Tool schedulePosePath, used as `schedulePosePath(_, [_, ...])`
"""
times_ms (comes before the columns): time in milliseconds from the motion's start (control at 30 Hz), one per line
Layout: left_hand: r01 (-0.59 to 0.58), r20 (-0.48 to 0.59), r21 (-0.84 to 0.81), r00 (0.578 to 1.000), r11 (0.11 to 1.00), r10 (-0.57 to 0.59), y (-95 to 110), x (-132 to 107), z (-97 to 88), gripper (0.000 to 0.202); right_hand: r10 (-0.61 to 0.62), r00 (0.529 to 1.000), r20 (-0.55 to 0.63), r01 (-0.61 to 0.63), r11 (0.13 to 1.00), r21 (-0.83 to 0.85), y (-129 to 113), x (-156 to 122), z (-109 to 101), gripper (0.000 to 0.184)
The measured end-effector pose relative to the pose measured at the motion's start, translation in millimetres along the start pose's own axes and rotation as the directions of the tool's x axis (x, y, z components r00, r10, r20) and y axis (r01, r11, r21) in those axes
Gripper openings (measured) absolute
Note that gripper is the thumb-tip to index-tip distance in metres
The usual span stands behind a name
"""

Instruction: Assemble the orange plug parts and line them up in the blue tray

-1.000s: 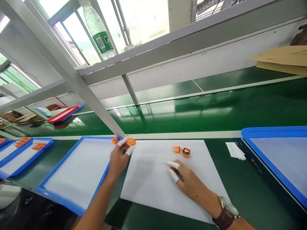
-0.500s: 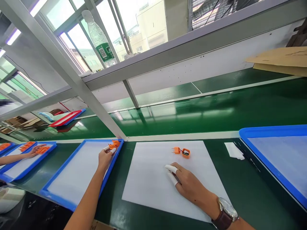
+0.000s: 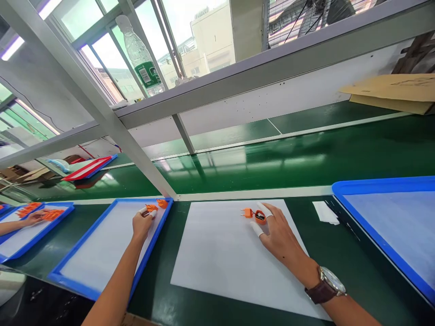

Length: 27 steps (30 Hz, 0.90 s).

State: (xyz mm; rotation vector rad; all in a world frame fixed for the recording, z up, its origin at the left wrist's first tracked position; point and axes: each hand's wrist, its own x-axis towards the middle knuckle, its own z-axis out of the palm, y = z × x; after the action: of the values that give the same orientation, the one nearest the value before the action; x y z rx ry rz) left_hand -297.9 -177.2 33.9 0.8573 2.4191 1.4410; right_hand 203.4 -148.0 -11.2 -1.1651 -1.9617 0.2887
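In the head view my left hand [image 3: 142, 223], with white finger cots, pinches a small orange plastic part [image 3: 151, 208] above the far right of the blue-rimmed tray [image 3: 91, 244]. A second orange piece [image 3: 162, 203] lies in that tray's far right corner. On the white sheet [image 3: 217, 258] sits an orange plug piece [image 3: 248, 213] with two pins, joined by short dark wires to an open orange housing [image 3: 260, 217] with dark insides. My right hand [image 3: 277, 231], also with finger cots, has its thumb and finger spread beside the housing. Whether the fingertips touch it I cannot tell.
Another person's hand [image 3: 33, 218] is among orange parts in a tray at the left. A blue tray [image 3: 380, 246] stands on the right, with a white paper scrap [image 3: 325, 212] beside it. A sloping metal post [image 3: 139, 156] rises behind the left tray.
My right hand has moved right and away from me to the orange housing. My left hand has shifted slightly left with an orange part, and another orange piece now shows in the tray corner.
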Motion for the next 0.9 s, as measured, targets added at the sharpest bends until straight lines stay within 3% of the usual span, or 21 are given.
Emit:
schedulePosePath(233, [-0.017,0.048,0.045,0.999,0.999,0.015,22.2,-2.4,-4.4,0.041,0.024,0.998,0.062,-0.023,1.000,-0.018,21.1,-7.1,17.8,0.051])
schedulePosePath(433, [-0.086,-0.018,0.047,0.996,0.995,0.087,49.8,-32.2,-7.7,0.062,0.047,0.995,0.089,-0.054,0.996,0.070,14.6,-1.2,7.4,0.050])
schedulePosePath(500, [-0.133,0.076,-0.032,0.988,0.991,0.135,65.1,-58.5,0.5,0.054,0.057,0.993,0.100,-0.068,0.992,0.111,8.0,0.2,3.6,0.050])
schedulePosePath(533, [-0.151,0.202,-0.083,0.965,0.985,0.165,73.0,-75.7,6.9,0.050,0.060,0.993,0.098,-0.072,0.989,0.131,4.4,0.4,2.4,0.051])
schedulePosePath(567, [-0.171,0.361,-0.139,0.908,0.975,0.211,80.6,-95.4,14.5,0.047,0.058,0.994,0.091,-0.071,0.986,0.150,0.7,0.3,1.6,0.051])
schedulePosePath(600, [-0.170,0.532,-0.178,0.812,0.969,0.240,87.8,-116.8,23.2,0.046,0.052,0.996,0.079,-0.065,0.984,0.168,-3.1,-0.1,1.1,0.052])
schedulePosePath(667, [-0.158,0.789,-0.224,0.550,0.962,0.274,100.2,-161.7,43.6,0.041,0.023,0.999,0.041,-0.031,0.980,0.198,-11.0,-1.7,0.4,0.054])
schedulePosePath(700, [-0.135,0.859,-0.254,0.424,0.958,0.287,105.6,-183.4,54.6,0.039,0.003,1.000,0.019,-0.007,0.977,0.211,-15.1,-2.6,-0.1,0.055])
schedulePosePath(733, [-0.091,0.895,-0.286,0.329,0.954,0.300,110.6,-203.3,65.7,0.038,-0.022,1.000,0.000,0.021,0.974,0.225,-19.1,-3.5,-0.5,0.056])
schedulePosePath(767, [-0.028,0.916,-0.309,0.261,0.951,0.305,115.4,-220.9,76.5,0.040,-0.045,0.999,-0.018,0.048,0.969,0.241,-23.0,-4.4,-0.9,0.058])
schedulePosePath(800, [0.040,0.924,-0.327,0.220,0.944,0.311,119.8,-235.5,86.6,0.042,-0.065,0.997,-0.028,0.070,0.963,0.260,-26.6,-5.2,-1.3,0.060])
schedulePosePath(833, [0.103,0.928,-0.339,0.201,0.935,0.314,123.9,-246.8,95.6,0.043,-0.085,0.996,-0.026,0.089,0.954,0.287,-29.9,-6.0,-1.6,0.062])
schedulePosePath(900, [0.189,0.926,-0.353,0.211,0.916,0.313,129.3,-259.4,109.9,0.043,-0.108,0.994,0.015,0.095,0.927,0.363,-35.5,-7.0,-2.1,0.069])
